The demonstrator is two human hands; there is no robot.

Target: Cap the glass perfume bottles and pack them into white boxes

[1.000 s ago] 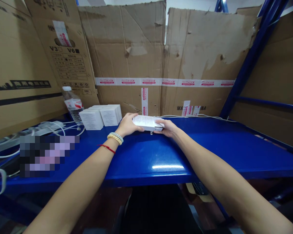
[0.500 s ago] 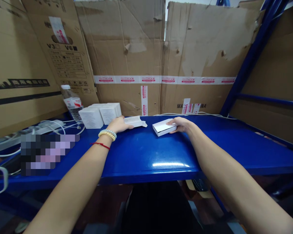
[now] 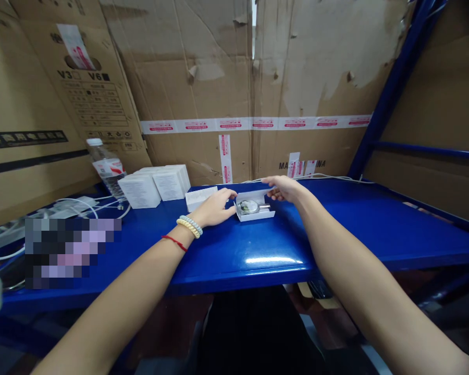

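Observation:
A small white box (image 3: 245,216) lies on the blue table with its lid (image 3: 252,196) raised at the back. Inside rests a clear, rounded glass-like item (image 3: 248,207) with a narrow metallic-looking end toward the right; its exact kind is unclear. At the box's left end is my left hand (image 3: 217,207), thumb and fingers apart. My right hand (image 3: 284,188) is by the lid's right end, fingers partly stretched, holding nothing I can see; whether it touches the lid is unclear. Behind my left hand lies a white carton sleeve (image 3: 198,198), partly covered.
Several white boxes (image 3: 140,191) stand together at the back left, beside a water bottle (image 3: 107,169). White cables and a power strip (image 3: 74,205) lie farther left, near a blurred-out item (image 3: 72,252). Cardboard walls (image 3: 195,99) close off the back of the blue table (image 3: 258,242).
The closed white box that my right hand gripped now lies open with its contents showing. My left hand has let go of the carton sleeve and moved right to the box.

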